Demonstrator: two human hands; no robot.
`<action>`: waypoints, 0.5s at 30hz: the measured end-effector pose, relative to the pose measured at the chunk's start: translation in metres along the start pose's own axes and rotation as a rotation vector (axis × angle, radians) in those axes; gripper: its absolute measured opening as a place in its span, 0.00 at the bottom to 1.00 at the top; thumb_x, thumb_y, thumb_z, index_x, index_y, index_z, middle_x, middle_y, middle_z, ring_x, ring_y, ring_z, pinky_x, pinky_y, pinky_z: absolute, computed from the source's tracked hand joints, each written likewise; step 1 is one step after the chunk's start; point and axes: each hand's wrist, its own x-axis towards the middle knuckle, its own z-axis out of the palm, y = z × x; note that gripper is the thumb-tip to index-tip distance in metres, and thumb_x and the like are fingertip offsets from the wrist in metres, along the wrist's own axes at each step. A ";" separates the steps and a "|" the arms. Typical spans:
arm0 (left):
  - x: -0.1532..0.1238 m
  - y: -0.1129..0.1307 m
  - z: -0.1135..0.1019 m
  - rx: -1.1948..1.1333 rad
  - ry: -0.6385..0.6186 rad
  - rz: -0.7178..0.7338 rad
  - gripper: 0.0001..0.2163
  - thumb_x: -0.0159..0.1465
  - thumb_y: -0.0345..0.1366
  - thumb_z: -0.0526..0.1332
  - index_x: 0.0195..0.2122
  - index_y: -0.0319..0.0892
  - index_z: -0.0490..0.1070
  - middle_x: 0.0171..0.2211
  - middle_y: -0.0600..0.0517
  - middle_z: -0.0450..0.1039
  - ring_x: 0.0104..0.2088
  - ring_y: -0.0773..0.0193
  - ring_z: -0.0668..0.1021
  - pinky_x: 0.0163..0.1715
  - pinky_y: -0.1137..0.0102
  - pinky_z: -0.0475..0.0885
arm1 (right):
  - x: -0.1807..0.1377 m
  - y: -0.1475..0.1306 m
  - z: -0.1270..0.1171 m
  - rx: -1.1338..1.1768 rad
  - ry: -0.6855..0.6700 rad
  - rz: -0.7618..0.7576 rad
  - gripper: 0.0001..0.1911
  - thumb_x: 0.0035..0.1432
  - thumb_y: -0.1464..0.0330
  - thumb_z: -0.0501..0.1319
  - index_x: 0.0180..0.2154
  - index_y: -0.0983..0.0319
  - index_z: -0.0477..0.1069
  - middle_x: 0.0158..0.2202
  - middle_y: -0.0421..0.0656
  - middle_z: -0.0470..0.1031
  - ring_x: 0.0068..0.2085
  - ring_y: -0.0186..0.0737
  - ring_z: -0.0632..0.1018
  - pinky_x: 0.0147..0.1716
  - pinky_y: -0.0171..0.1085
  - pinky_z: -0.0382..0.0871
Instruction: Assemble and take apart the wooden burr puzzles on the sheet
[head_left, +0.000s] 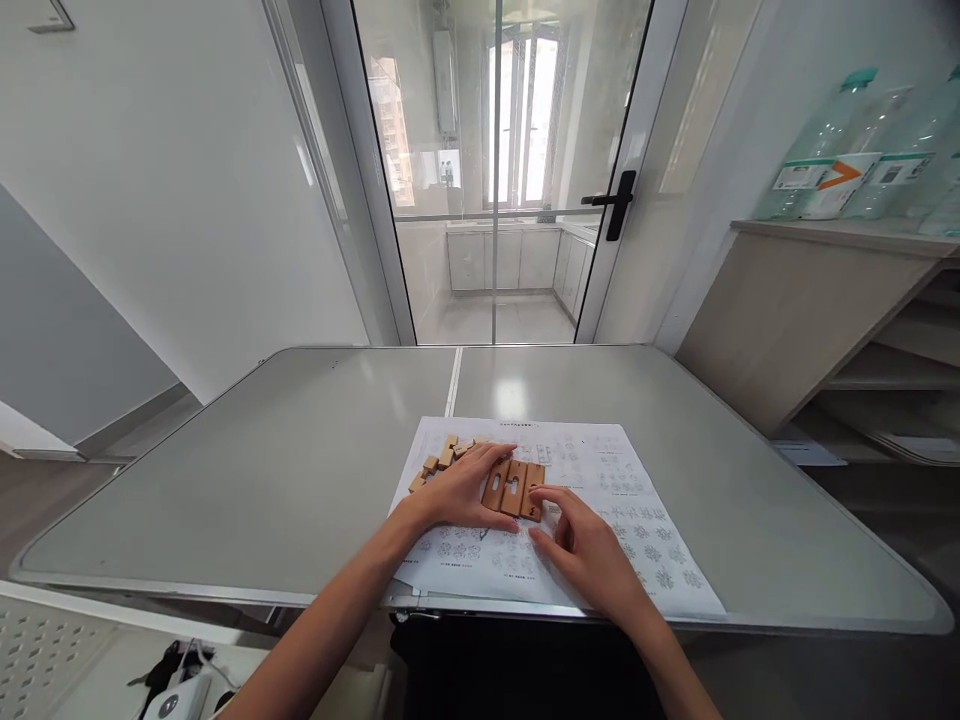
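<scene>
Three flat notched wooden puzzle pieces (514, 487) lie side by side on a printed instruction sheet (615, 500). My left hand (463, 490) rests on the sheet with fingers stretched out, fingertips against the left edge of those pieces. My right hand (583, 545) sits just right of them, fingers curled loosely, its fingertips touching the rightmost piece's lower corner. Behind my left hand lies a small heap of more wooden puzzle pieces (442, 458).
The sheet lies near the front edge of a grey folding table (300, 470). A glass door (495, 170) stands behind the table. A wooden shelf unit (840, 310) at the right carries plastic bottles (832, 160). Cables and a small device (172, 695) lie on the floor at lower left.
</scene>
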 end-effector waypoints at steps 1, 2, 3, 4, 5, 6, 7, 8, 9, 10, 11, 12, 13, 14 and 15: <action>-0.002 -0.001 -0.002 -0.003 0.000 -0.006 0.49 0.50 0.51 0.79 0.71 0.52 0.60 0.66 0.41 0.67 0.68 0.41 0.69 0.67 0.47 0.66 | 0.000 0.000 0.000 0.000 -0.001 0.003 0.20 0.65 0.62 0.61 0.57 0.54 0.73 0.57 0.46 0.76 0.30 0.39 0.76 0.39 0.43 0.76; -0.004 -0.002 -0.004 -0.008 0.000 -0.013 0.49 0.50 0.51 0.79 0.71 0.52 0.60 0.67 0.41 0.67 0.68 0.42 0.69 0.68 0.47 0.66 | 0.000 0.001 0.000 0.002 0.001 0.004 0.20 0.64 0.62 0.61 0.57 0.55 0.73 0.57 0.46 0.76 0.31 0.39 0.76 0.39 0.43 0.76; -0.005 -0.002 -0.006 -0.014 -0.003 -0.025 0.48 0.50 0.51 0.79 0.71 0.52 0.61 0.67 0.42 0.67 0.68 0.42 0.69 0.68 0.47 0.65 | 0.000 0.001 0.000 0.005 0.001 0.004 0.19 0.64 0.63 0.61 0.56 0.55 0.73 0.57 0.45 0.77 0.30 0.39 0.76 0.38 0.43 0.76; -0.007 -0.002 -0.008 -0.021 -0.011 -0.043 0.48 0.51 0.51 0.79 0.71 0.52 0.61 0.67 0.42 0.67 0.68 0.42 0.69 0.68 0.47 0.65 | 0.000 0.000 0.000 0.007 0.001 0.003 0.19 0.63 0.63 0.62 0.55 0.55 0.74 0.56 0.45 0.77 0.30 0.38 0.76 0.38 0.42 0.76; -0.008 -0.001 -0.011 -0.027 -0.023 -0.066 0.48 0.51 0.51 0.79 0.71 0.52 0.61 0.68 0.42 0.67 0.69 0.42 0.69 0.69 0.47 0.64 | 0.000 0.000 0.000 0.007 -0.003 0.004 0.18 0.63 0.64 0.62 0.54 0.54 0.75 0.55 0.44 0.77 0.30 0.38 0.76 0.37 0.42 0.75; -0.009 0.000 -0.013 -0.033 -0.038 -0.091 0.48 0.52 0.52 0.79 0.72 0.51 0.60 0.68 0.41 0.66 0.69 0.42 0.68 0.69 0.47 0.64 | 0.000 -0.001 -0.001 0.007 -0.008 0.005 0.18 0.62 0.64 0.63 0.53 0.54 0.75 0.54 0.43 0.78 0.30 0.38 0.76 0.37 0.41 0.75; -0.010 0.002 -0.015 -0.039 -0.053 -0.112 0.49 0.52 0.52 0.78 0.72 0.51 0.60 0.69 0.42 0.65 0.70 0.42 0.68 0.70 0.47 0.63 | 0.000 -0.002 -0.001 0.005 -0.014 0.006 0.17 0.62 0.64 0.63 0.52 0.54 0.75 0.53 0.43 0.78 0.30 0.38 0.76 0.36 0.41 0.75; -0.011 0.003 -0.017 -0.046 -0.066 -0.125 0.48 0.53 0.52 0.78 0.72 0.51 0.59 0.70 0.42 0.65 0.70 0.42 0.67 0.70 0.47 0.63 | 0.000 -0.003 -0.001 0.004 -0.019 0.009 0.16 0.61 0.64 0.64 0.52 0.54 0.76 0.51 0.43 0.79 0.30 0.39 0.76 0.36 0.41 0.75; -0.012 0.004 -0.019 -0.053 -0.076 -0.131 0.48 0.53 0.51 0.78 0.72 0.52 0.59 0.70 0.43 0.65 0.70 0.43 0.67 0.70 0.47 0.63 | 0.000 -0.004 -0.001 0.005 -0.021 0.013 0.16 0.61 0.64 0.64 0.51 0.55 0.76 0.49 0.43 0.79 0.30 0.39 0.76 0.36 0.41 0.74; -0.013 0.004 -0.020 -0.060 -0.081 -0.130 0.47 0.54 0.51 0.77 0.72 0.53 0.59 0.69 0.44 0.66 0.70 0.43 0.68 0.70 0.47 0.64 | 0.000 -0.005 -0.001 0.006 -0.018 0.017 0.15 0.61 0.64 0.65 0.50 0.55 0.76 0.48 0.43 0.80 0.30 0.39 0.76 0.35 0.41 0.74; -0.013 0.005 -0.020 -0.066 -0.078 -0.125 0.46 0.55 0.50 0.77 0.72 0.54 0.60 0.68 0.45 0.68 0.69 0.44 0.69 0.69 0.47 0.65 | -0.001 -0.005 -0.001 0.007 -0.010 0.022 0.15 0.61 0.63 0.65 0.49 0.55 0.76 0.46 0.43 0.80 0.30 0.39 0.76 0.35 0.41 0.74; -0.014 0.005 -0.020 -0.067 -0.066 -0.122 0.44 0.55 0.50 0.77 0.71 0.54 0.61 0.67 0.45 0.69 0.68 0.44 0.70 0.68 0.48 0.66 | -0.001 -0.006 -0.001 0.007 0.000 0.026 0.14 0.60 0.63 0.65 0.48 0.55 0.76 0.45 0.43 0.80 0.30 0.40 0.76 0.35 0.41 0.74; -0.014 0.004 -0.019 -0.061 -0.047 -0.121 0.43 0.56 0.50 0.77 0.70 0.54 0.62 0.66 0.45 0.70 0.68 0.44 0.70 0.68 0.48 0.66 | -0.001 -0.005 -0.001 0.007 0.011 0.030 0.13 0.60 0.63 0.66 0.47 0.56 0.75 0.44 0.43 0.80 0.30 0.40 0.76 0.35 0.41 0.75; -0.014 0.004 -0.018 -0.051 -0.025 -0.121 0.41 0.56 0.49 0.77 0.70 0.54 0.64 0.66 0.44 0.70 0.68 0.44 0.70 0.67 0.48 0.67 | -0.001 -0.005 0.000 0.006 0.022 0.031 0.13 0.60 0.62 0.66 0.46 0.56 0.75 0.44 0.43 0.79 0.30 0.40 0.76 0.35 0.41 0.75; -0.014 0.004 -0.016 -0.042 0.001 -0.120 0.41 0.56 0.49 0.77 0.69 0.53 0.65 0.66 0.44 0.69 0.68 0.43 0.70 0.67 0.47 0.67 | -0.001 -0.004 0.000 0.005 0.031 0.030 0.12 0.60 0.62 0.66 0.46 0.56 0.75 0.44 0.43 0.79 0.31 0.40 0.76 0.35 0.41 0.75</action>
